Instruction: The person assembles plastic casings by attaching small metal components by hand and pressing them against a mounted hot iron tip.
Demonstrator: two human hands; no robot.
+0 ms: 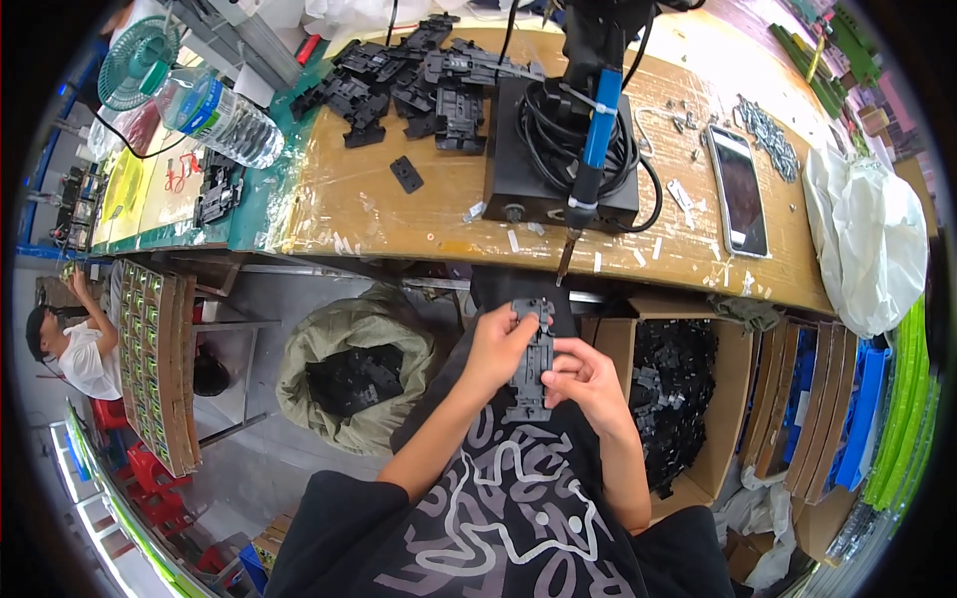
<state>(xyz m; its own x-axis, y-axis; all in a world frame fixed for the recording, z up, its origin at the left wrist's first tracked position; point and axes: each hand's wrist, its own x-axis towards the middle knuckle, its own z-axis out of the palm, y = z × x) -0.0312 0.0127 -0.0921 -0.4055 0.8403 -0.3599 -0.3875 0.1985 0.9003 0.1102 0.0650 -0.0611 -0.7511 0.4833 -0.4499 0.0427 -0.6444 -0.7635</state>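
A long black moulded plastic chassis part is held upright in front of my chest. My left hand grips its upper left side, with the thumb lying across its face. On the other side my right hand pinches its right edge with thumb and fingers. Just above the part, the bit of a blue electric screwdriver hangs point down, apart from both hands. Behind it, a black box on the workbench carries a coiled black cable.
Similar black parts are heaped on the bench, with a small black plate nearby. A phone, screws and a white bag lie right. Below stand a sack and carton of black pieces. Someone sits far left.
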